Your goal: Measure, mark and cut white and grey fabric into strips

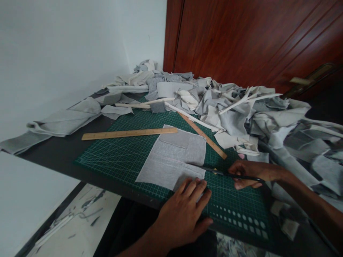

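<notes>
A piece of light grey fabric (168, 157) lies flat on the green cutting mat (120, 157). My right hand (246, 174) is closed round the handles of dark scissors (214, 171), whose blades reach into a slit at the fabric's right edge. Flat on the fabric's near edge, my left hand (187, 207) has its fingers stretched out, just below the slit. One wooden ruler (128, 133) overlaps the fabric's far corner. A second wooden ruler (203, 135) slants beside the fabric's right side.
Heaped grey and white fabric scraps (230, 107) cover the back and right of the dark table (64, 153). More folded fabric (66, 116) runs along the left side. A white wall (80, 46) and a reddish wooden door (241, 39) stand behind. Scraps litter the floor (88, 214).
</notes>
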`<state>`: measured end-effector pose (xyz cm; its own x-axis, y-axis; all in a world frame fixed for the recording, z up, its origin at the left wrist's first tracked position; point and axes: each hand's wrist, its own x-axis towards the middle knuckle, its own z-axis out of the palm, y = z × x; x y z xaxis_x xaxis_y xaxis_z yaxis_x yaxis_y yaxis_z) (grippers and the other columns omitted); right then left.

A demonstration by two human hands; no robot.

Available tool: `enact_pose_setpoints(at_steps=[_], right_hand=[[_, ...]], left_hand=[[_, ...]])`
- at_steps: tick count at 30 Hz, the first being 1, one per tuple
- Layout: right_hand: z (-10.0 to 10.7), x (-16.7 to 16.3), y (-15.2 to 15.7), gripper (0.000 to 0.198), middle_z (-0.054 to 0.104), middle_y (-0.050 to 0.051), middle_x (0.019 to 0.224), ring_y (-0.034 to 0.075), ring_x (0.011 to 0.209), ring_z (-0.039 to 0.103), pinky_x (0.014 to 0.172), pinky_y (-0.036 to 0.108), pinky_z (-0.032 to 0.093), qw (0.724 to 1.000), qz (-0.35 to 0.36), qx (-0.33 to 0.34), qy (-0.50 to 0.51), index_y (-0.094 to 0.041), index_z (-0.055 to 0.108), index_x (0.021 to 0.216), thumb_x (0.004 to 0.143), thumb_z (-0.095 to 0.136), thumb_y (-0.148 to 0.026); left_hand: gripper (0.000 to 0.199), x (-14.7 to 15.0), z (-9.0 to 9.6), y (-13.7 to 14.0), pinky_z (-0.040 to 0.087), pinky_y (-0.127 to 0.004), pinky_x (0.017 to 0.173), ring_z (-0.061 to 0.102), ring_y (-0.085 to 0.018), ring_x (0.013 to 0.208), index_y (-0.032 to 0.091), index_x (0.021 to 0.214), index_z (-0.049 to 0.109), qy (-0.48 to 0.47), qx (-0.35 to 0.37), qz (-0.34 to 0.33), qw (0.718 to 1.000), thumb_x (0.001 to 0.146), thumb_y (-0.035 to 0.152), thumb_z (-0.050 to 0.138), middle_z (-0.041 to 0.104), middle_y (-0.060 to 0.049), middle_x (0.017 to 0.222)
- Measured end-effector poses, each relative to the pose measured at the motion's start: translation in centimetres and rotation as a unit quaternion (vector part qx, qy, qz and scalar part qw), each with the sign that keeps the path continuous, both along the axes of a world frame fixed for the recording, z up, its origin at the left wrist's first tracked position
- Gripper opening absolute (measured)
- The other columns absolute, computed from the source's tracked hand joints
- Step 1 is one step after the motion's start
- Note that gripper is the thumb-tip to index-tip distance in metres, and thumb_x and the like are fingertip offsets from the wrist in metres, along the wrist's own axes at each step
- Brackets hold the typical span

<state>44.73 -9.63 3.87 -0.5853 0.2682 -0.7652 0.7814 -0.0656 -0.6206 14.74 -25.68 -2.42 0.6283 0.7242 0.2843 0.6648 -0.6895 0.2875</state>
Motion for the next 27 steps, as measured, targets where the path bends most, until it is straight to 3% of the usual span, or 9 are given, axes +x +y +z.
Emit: enact_pose_setpoints(at_steps=[21, 27], right_hand=[[-1.2, 0.7, 0.1, 0.048, 0.043, -0.011, 0.053, 0.002, 0.037, 0.03, 0.032, 0.014, 0.022, 0.996, -0.057, -0.059, 0.03, -0.018, 0.051, 0.073, 0.078, 0.085, -0.05], [-0.3, 0.2, 0.5, 0.05, 0.041, -0.01, 0.052, 0.003, 0.038, 0.034, 0.034, 0.014, 0.024, 0.997, -0.037, -0.066, 0.026, -0.017, 0.052, 0.075, 0.08, 0.081, -0.058]], left_hand=[[0.059, 0.0, -0.5, -0.1, 0.026, -0.043, 0.124, 0.045, -0.028, 0.148, 0.018, 0.152, 0.049, 0.008, 0.026, 0.001, 1.0, 0.111, 0.056, 0.034, 0.05, -0.01, 0.161], [0.059, 0.0, -0.4, 0.0, 0.027, -0.043, 0.123, 0.047, -0.028, 0.146, 0.018, 0.15, 0.051, 0.008, 0.027, 0.005, 1.0, 0.11, 0.058, 0.035, 0.052, -0.01, 0.159]])
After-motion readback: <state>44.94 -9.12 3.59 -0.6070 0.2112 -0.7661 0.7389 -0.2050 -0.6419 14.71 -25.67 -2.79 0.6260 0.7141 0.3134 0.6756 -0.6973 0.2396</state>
